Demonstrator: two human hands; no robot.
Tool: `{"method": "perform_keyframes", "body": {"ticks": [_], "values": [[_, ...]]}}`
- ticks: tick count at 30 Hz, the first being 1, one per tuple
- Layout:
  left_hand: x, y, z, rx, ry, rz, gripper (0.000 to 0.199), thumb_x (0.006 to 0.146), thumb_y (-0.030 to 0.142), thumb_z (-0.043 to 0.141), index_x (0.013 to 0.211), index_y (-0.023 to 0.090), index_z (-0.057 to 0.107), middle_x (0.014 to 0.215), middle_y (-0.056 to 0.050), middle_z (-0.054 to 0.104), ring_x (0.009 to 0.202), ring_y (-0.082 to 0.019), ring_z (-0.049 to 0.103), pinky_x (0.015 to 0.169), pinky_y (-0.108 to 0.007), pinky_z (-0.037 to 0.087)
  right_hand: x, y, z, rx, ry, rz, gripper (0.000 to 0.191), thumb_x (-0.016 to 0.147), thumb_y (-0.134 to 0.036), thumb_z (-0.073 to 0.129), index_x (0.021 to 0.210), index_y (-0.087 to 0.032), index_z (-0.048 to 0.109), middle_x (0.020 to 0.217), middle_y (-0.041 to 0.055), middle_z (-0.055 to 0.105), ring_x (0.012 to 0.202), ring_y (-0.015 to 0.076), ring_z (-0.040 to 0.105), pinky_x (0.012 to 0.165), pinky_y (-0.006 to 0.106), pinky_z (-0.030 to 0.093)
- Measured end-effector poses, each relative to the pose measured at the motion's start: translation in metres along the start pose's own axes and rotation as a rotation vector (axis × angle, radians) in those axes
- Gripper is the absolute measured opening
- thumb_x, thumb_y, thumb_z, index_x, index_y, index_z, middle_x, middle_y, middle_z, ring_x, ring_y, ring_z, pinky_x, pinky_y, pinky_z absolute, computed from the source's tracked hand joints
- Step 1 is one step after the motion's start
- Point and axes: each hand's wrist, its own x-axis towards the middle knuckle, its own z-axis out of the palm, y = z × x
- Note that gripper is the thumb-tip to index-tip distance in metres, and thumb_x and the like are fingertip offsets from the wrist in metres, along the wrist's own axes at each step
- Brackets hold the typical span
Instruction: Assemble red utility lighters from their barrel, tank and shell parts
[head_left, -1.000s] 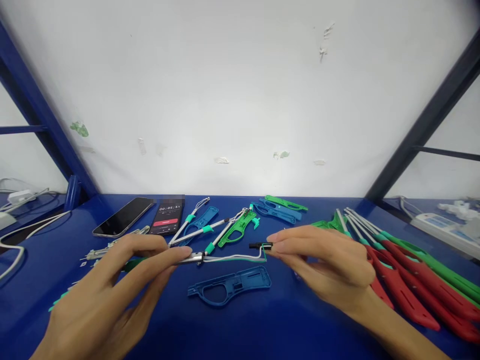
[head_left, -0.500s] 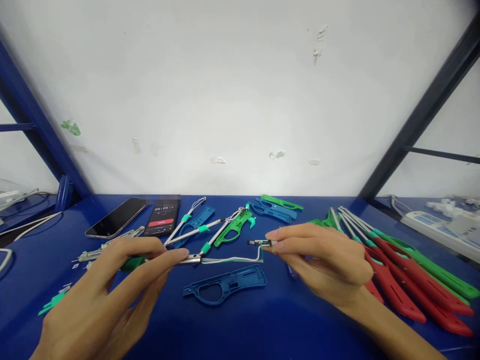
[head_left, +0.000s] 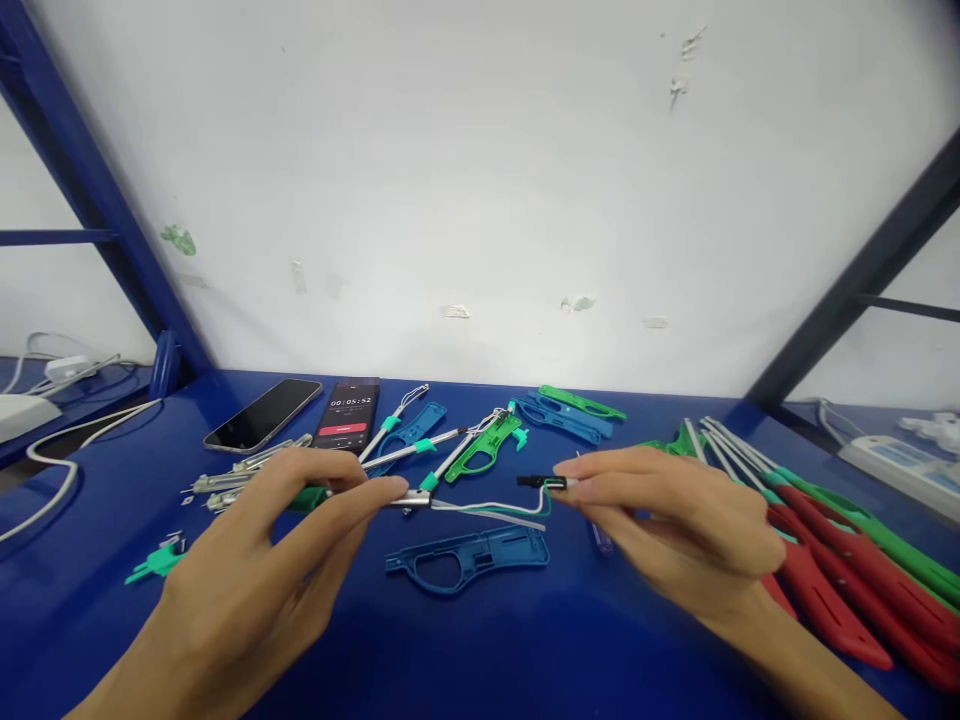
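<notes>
My left hand [head_left: 277, 560] pinches a metal lighter tube [head_left: 412, 498] near its end. Thin white and green wires [head_left: 487, 507] run from that end across to my right hand [head_left: 660, 520]. Between its fingertips, my right hand grips a small black igniter [head_left: 541, 482], with its dark tip pointing left. Below the wires, a blue lighter handle half [head_left: 469, 557] lies on the table with its inner side up. Most of the tube is hidden behind my left fingers.
Finished-looking red lighters [head_left: 832, 600] and green ones lie fanned at right. Behind my hands are a green handle half [head_left: 484, 450], blue halves [head_left: 562, 417] and wired metal tubes [head_left: 397, 455]. Two phones [head_left: 262, 415] lie at back left. Small green parts [head_left: 156, 562] sit at left.
The view has shifted, so the table's things appear further right on the left side. Both hands keep their holds, and the black igniter has turned slightly, showing more of its side.
</notes>
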Motion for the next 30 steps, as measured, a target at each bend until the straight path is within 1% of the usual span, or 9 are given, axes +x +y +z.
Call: {"method": "perform_keyframes", "body": {"ticks": [5,11,14,17,23,26,30], "values": [[-0.0001,0.0002,-0.0015,0.002,-0.007,0.000,0.033,0.107,0.002,0.054,0.128,0.025,0.065,0.114,0.000,0.062,0.096,-0.012,0.067,0.091,-0.025,0.052,0.0004,0.0002,0.0007,-0.001,-0.005,-0.010,0.021,0.090,0.002,0.080,0.098,-0.017,0.079,0.086,0.0027,0.087,0.076,0.0157,0.085,0.062,0.020,0.065],[0.0015,-0.0009,-0.0007,-0.015,-0.008,-0.016,0.032,0.108,0.003,0.054,0.129,0.025,0.066,0.114,0.001,0.063,0.102,-0.012,0.068,0.095,-0.023,0.051,0.0014,-0.0009,0.0023,0.002,-0.003,-0.003,0.021,0.090,-0.001,0.081,0.098,-0.020,0.078,0.080,0.0005,0.085,0.069,0.0164,0.084,0.057,0.021,0.065],[0.0006,0.0001,-0.0015,-0.046,-0.052,-0.043,0.036,0.107,0.002,0.054,0.134,0.025,0.063,0.118,-0.001,0.062,0.106,-0.013,0.068,0.098,-0.025,0.052,0.0018,-0.0021,0.0042,0.008,-0.012,0.008,0.021,0.092,-0.003,0.080,0.100,-0.022,0.078,0.079,-0.0002,0.084,0.068,0.0177,0.084,0.056,0.023,0.066],[-0.0021,0.0013,-0.0031,-0.086,-0.084,-0.066,0.043,0.106,0.002,0.054,0.140,0.027,0.059,0.123,-0.003,0.062,0.109,-0.016,0.068,0.098,-0.027,0.055,0.0022,-0.0035,0.0055,0.013,-0.024,0.017,0.022,0.093,-0.004,0.080,0.103,-0.024,0.077,0.078,-0.0006,0.084,0.068,0.0187,0.084,0.056,0.025,0.067],[-0.0037,0.0025,-0.0014,-0.113,-0.091,-0.087,0.046,0.107,0.002,0.052,0.146,0.027,0.056,0.128,-0.004,0.064,0.113,-0.016,0.068,0.098,-0.026,0.055,0.0045,-0.0062,0.0066,0.010,-0.033,0.022,0.016,0.095,-0.009,0.081,0.102,-0.023,0.077,0.076,-0.0009,0.083,0.057,0.0144,0.078,0.051,0.021,0.062],[-0.0025,0.0033,0.0008,-0.142,-0.101,-0.106,0.041,0.107,0.005,0.052,0.142,0.027,0.057,0.125,-0.003,0.066,0.112,-0.016,0.068,0.098,-0.026,0.054,0.0054,-0.0065,0.0064,0.003,-0.045,0.019,0.013,0.097,-0.011,0.080,0.102,-0.023,0.078,0.076,-0.0003,0.083,0.054,0.0139,0.076,0.050,0.022,0.061],[-0.0041,0.0028,0.0046,-0.181,-0.191,-0.170,0.023,0.108,0.018,0.057,0.128,0.029,0.063,0.116,-0.001,0.069,0.101,-0.017,0.072,0.086,-0.029,0.057,0.0053,-0.0052,0.0063,-0.001,-0.079,-0.007,0.008,0.098,-0.014,0.080,0.100,-0.021,0.077,0.076,-0.0008,0.084,0.060,0.0143,0.079,0.052,0.021,0.061]]}}
